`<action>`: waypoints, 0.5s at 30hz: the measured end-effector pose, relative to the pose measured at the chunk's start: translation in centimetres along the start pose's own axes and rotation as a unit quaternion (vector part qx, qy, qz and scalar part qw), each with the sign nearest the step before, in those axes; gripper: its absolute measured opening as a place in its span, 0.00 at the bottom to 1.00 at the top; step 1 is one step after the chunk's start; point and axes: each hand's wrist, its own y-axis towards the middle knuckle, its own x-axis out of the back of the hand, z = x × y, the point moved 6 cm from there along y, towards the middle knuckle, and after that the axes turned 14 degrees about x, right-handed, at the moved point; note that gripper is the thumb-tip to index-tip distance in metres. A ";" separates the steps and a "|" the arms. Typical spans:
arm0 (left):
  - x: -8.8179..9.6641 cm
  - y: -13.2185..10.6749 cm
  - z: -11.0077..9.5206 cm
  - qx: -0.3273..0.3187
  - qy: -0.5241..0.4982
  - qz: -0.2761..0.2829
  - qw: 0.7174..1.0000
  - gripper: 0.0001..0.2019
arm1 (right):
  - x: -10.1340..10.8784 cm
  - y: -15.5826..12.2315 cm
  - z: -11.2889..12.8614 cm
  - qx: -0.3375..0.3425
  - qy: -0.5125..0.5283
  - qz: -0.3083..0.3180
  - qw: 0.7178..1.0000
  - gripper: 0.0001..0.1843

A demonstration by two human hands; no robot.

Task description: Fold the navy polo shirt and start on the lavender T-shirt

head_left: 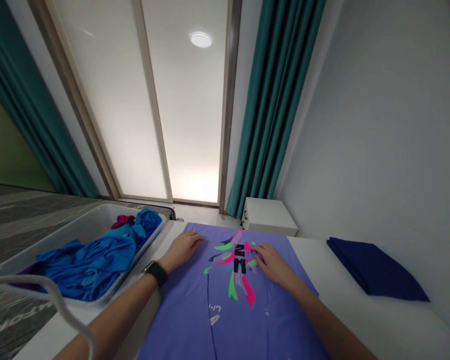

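A purple garment (187,310), probably a T-shirt, is spread over the white table in front of me, with a pink, green and black print (240,265) facing up. Its near end runs out of the bottom of the view. At the garment's far left part rests my left hand (185,246), palm down, fingers laid out on the cloth; a black watch (156,273) is on that wrist. My right hand (272,262) touches the right side of the print, its fingers stretched out and slightly bent. Neither hand visibly grips the fabric.
Left of the table stands a white plastic tub (78,222) holding crumpled blue, purple and red clothes. A folded navy cloth (375,270) lies at the table's right. A white cabinet (270,216) stands beyond the far edge. A pale cable (56,295) curves through the lower left.
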 end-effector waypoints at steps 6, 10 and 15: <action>0.6 3.9 3.4 0.069 0.015 -0.003 0.997 0.15 | -0.1 -0.2 -2.5 -0.014 -0.025 -0.013 1.000 0.18; 0.7 5.9 4.7 0.083 0.047 0.012 0.995 0.15 | -1.0 -0.7 -2.8 -0.024 -0.038 -0.026 0.999 0.17; 0.4 8.2 5.0 0.075 0.080 0.042 0.993 0.15 | -1.4 -1.1 -2.4 -0.029 -0.046 -0.056 0.997 0.18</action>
